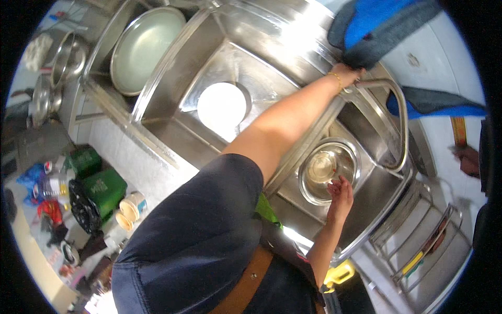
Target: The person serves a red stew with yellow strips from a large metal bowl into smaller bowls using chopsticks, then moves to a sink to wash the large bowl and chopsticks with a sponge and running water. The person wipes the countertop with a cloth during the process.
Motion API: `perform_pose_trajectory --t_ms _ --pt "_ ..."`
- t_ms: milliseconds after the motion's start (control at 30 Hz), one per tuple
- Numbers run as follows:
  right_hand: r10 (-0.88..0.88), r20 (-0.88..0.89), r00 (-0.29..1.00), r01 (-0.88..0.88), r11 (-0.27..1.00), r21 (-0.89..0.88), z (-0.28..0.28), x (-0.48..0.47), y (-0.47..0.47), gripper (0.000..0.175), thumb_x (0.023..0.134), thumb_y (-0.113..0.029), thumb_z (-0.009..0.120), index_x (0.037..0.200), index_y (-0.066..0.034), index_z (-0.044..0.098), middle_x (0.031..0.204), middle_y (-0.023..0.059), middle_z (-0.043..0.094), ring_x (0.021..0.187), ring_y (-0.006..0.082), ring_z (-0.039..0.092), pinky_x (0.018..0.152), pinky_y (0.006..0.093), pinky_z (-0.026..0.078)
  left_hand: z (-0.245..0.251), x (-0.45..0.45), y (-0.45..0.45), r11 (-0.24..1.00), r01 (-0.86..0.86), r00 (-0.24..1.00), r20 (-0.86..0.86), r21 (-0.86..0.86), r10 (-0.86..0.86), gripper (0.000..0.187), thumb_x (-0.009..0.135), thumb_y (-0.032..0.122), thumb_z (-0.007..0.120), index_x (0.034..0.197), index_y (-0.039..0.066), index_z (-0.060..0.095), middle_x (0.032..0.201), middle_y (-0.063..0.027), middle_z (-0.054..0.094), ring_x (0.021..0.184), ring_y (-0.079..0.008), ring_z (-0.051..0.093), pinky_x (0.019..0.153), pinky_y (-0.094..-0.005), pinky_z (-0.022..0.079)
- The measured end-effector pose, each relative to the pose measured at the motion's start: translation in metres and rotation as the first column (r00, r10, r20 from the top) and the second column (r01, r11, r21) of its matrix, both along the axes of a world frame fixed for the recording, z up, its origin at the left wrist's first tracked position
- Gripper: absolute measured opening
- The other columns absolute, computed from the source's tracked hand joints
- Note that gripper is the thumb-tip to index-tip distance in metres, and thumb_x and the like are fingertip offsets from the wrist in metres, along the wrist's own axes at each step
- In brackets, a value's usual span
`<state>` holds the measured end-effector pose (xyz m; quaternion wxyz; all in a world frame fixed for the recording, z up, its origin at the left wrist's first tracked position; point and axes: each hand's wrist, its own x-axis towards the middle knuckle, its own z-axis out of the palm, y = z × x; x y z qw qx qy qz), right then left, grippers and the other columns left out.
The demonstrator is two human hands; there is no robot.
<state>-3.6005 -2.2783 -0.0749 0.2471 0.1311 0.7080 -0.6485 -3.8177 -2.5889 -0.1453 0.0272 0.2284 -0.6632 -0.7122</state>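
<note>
My left hand [347, 76] reaches across to the base of the curved metal faucet spout [404, 117], close under a blue and grey cloth item [364, 43]; its fingers are partly hidden, so its grip cannot be told. My right hand [340, 194] is held over the near rim of a round stainless steel bowl [349, 157], its fingers slightly bent and holding nothing visible. The bowl stands in the right basin of the steel sink [368, 170], with some small reddish bits inside. In the middle basin lies a round white item [221, 105], brightly lit.
A large round metal pan [147, 51] leans in the left basin. Metal bowls [70, 59] stand at the far left. Green bins [104, 192] and bags are on the floor. A wire rack [423, 235] and a yellow jug [341, 272] are at the right. Another person's hand [466, 159] shows at the right edge.
</note>
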Motion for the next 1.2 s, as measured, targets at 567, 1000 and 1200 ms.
perform_pose_trajectory --t_ms 567,1000,1200 --pt "-0.329 0.141 0.934 0.334 0.943 -0.009 -0.045 -0.149 -0.064 0.037 0.087 -0.051 0.060 0.077 -0.0167 0.050 0.066 -0.0032 0.040 0.064 0.0119 0.040 0.057 0.0285 0.033 0.027 0.054 0.086 0.750 -0.657 0.750 -0.034 0.076 0.660 0.017 0.081 0.009 0.064 0.095 0.003 0.056 0.085 -0.0137 0.062 0.078 -0.0271 0.061 0.074 -0.0358 0.049" --pt "0.159 0.271 0.949 -0.309 0.312 0.899 -0.093 -0.066 0.090 0.054 0.077 -0.027 0.067 0.125 -0.0075 0.052 0.118 0.0203 0.058 0.109 0.0355 0.057 0.091 0.0440 0.047 0.053 0.092 0.190 0.796 0.505 0.826 -0.081 -0.334 -0.558 0.023 0.088 0.026 0.057 0.096 0.006 0.066 0.094 -0.0134 0.067 0.088 -0.0291 0.065 0.077 -0.0377 0.050" --pt "0.476 -0.283 0.832 0.144 0.307 0.941 -0.073 -0.066 0.076 0.056 0.080 -0.020 0.059 0.135 -0.0133 0.048 0.127 0.0214 0.054 0.111 0.0352 0.058 0.092 0.0434 0.048 0.016 0.112 0.165 0.636 0.558 0.820 0.236 -0.533 -0.522 0.029 0.085 0.030 0.061 0.100 0.006 0.063 0.100 -0.0157 0.068 0.095 -0.0317 0.065 0.083 -0.0395 0.051"
